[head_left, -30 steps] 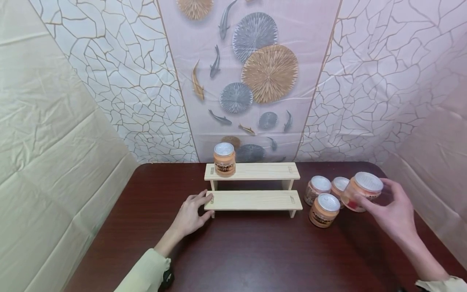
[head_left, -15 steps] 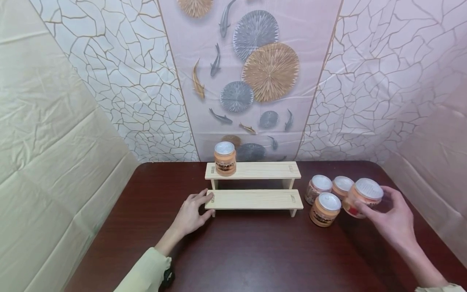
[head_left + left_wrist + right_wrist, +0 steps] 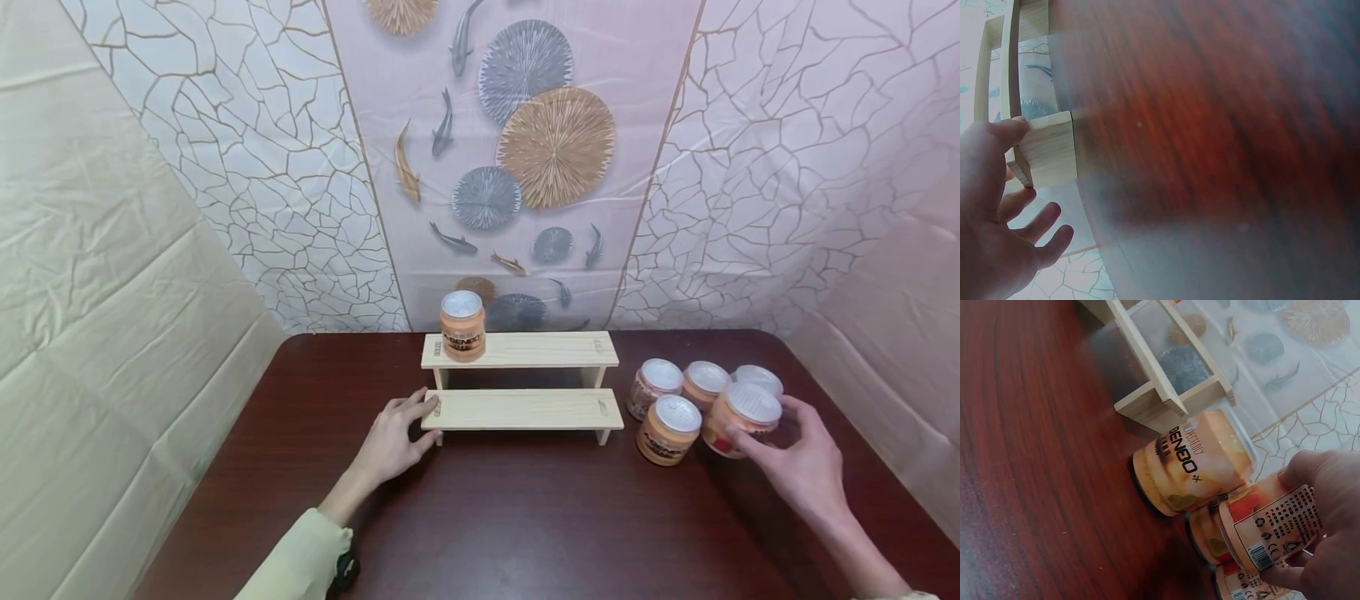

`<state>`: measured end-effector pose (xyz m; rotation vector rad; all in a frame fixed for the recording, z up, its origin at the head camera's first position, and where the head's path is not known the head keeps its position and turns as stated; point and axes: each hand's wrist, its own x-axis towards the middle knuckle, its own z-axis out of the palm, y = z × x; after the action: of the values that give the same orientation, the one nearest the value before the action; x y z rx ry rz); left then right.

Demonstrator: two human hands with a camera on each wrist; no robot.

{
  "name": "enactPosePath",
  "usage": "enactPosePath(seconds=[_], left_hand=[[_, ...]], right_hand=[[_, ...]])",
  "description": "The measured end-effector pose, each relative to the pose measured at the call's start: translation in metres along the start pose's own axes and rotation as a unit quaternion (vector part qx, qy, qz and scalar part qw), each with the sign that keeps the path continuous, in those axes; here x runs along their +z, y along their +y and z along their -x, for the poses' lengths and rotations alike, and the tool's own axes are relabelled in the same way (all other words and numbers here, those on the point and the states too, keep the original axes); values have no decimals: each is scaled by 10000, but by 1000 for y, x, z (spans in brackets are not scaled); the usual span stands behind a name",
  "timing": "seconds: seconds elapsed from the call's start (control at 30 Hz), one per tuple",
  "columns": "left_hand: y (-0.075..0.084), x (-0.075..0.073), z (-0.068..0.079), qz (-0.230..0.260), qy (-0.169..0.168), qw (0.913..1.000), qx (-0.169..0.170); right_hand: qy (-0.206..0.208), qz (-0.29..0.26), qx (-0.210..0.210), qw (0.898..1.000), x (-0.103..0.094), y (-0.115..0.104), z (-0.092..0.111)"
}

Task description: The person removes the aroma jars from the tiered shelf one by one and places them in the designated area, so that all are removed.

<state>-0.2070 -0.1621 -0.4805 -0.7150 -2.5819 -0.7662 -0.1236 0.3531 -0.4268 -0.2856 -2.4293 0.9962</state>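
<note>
My right hand [image 3: 806, 462] grips an orange jar with a silvery lid [image 3: 731, 425], thumb on its near side and fingers around the far side. In the right wrist view this jar [image 3: 1272, 525] is tilted, with its barcode label showing, and overlaps other jars behind it. My left hand [image 3: 393, 437] pinches the left end of the lower board of a two-step wooden shelf [image 3: 517, 410]. The left wrist view shows thumb and finger at the board's end [image 3: 1020, 165], the other fingers spread below. One similar jar [image 3: 462, 329] stands on the upper step, at its left.
Right of the shelf several matching jars stand close together: a front jar [image 3: 667, 433], a back-left jar [image 3: 655, 390], a middle jar [image 3: 705, 383] and one partly hidden jar [image 3: 761, 379]. The dark wooden table [image 3: 525, 517] ends at patterned cloth walls [image 3: 750, 208].
My right hand has brought its jar lower and toward me, uncovering the lid of another jar behind it. My left hand stays at the shelf end.
</note>
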Motion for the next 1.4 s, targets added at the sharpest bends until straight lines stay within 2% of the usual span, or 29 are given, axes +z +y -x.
enactPosePath(seconds=[0.27, 0.8, 1.4], left_hand=[[0, 0, 0, -12, 6, 10000, 16], [1, 0, 1, -50, -61, 9999, -76], [-2, 1, -1, -77, -67, 9999, -29]], right_hand=[[-21, 61, -66, 10000, 6, 7, 4], [-247, -139, 80, 9996, 17, 12, 11], [-360, -135, 81, 9992, 24, 16, 11]])
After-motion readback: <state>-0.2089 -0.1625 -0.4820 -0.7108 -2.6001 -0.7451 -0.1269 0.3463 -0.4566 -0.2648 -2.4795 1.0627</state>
